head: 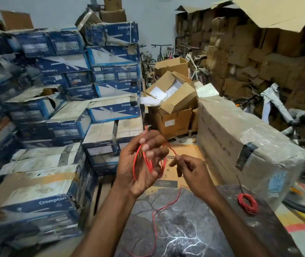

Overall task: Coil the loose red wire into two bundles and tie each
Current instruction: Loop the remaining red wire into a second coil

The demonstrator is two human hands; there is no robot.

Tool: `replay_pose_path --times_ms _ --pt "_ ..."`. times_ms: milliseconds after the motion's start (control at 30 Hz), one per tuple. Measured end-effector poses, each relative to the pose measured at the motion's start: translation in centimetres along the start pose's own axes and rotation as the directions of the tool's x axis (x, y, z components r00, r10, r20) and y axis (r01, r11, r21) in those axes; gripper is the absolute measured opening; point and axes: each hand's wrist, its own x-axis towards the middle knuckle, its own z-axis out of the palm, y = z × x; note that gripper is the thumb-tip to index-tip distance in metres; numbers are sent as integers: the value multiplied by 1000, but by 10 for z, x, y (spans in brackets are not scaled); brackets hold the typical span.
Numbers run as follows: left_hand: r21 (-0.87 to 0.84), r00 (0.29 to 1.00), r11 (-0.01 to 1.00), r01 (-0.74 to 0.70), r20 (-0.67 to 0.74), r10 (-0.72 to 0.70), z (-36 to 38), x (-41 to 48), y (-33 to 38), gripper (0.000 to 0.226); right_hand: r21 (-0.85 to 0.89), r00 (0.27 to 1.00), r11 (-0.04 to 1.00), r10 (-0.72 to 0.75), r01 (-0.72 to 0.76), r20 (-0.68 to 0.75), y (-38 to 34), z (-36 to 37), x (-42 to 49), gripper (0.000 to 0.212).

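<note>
One red wire spanning left hand, right hand

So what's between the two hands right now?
In the head view, a short stretch of the red wire spans the gap, running from the loops held in the left hand to the pinch of the right hand.

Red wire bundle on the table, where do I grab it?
Pinch the red wire bundle across its near rim, coming from above: it lies flat on the table, and its loose tail pokes out the far side.
</note>
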Motion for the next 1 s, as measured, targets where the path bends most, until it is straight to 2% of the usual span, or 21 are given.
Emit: replay_pose_path --times_ms 100,167,233,267,367,433,533,633,700,800,900,967,1000 --pt "19 992 993 -119 -36 120 -1 5 11 23 -9 997 997 74 -74 -24 12 7 -17 66" --pt "-31 986 986 -164 -41 162 -5 9 21 20 -70 997 994 83 -82 6 22 11 -32 65" --pt "-78 985 983 -166 -70 160 -12 13 31 36 -125 992 989 92 -80 90 26 11 -45 60" --pt "-42 980 984 -170 -111 165 -13 17 36 46 -172 982 982 106 -78 159 26 10 -50 56" --pt "252 922 936 -246 -238 307 -22 30 46 53 -325 919 945 160 -36 362 18 4 -57 36" --pt "401 881 875 -271 -262 393 -31 36 48 51 -381 881 924 175 7 440 8 -5 -57 26" --pt "576 851 805 -144 -344 398 -39 40 52 49 -487 831 860 154 153 534 -18 -22 -56 12" --pt "684 866 727 58 -397 304 -44 38 54 50 -543 848 790 59 283 527 -45 -40 -49 21" --pt "756 890 617 218 -413 192 -52 32 54 50 -522 880 783 -68 339 469 -61 -53 -40 26" --pt "784 889 447 430 -453 -62 -60 18 49 47 -423 906 830 -209 363 367 -73 -69 -21 27" --pt "792 850 335 511 -406 -336 -48 7 40 48 -283 922 888 -297 362 247 -77 -78 2 16" --pt "744 784 342 574 -378 -492 -39 2 32 48 -188 937 927 -289 325 194 -79 -77 13 16" --pt "700 752 382 603 -340 -564 -32 -2 27 50 -145 943 938 -291 314 163 -79 -76 18 17"
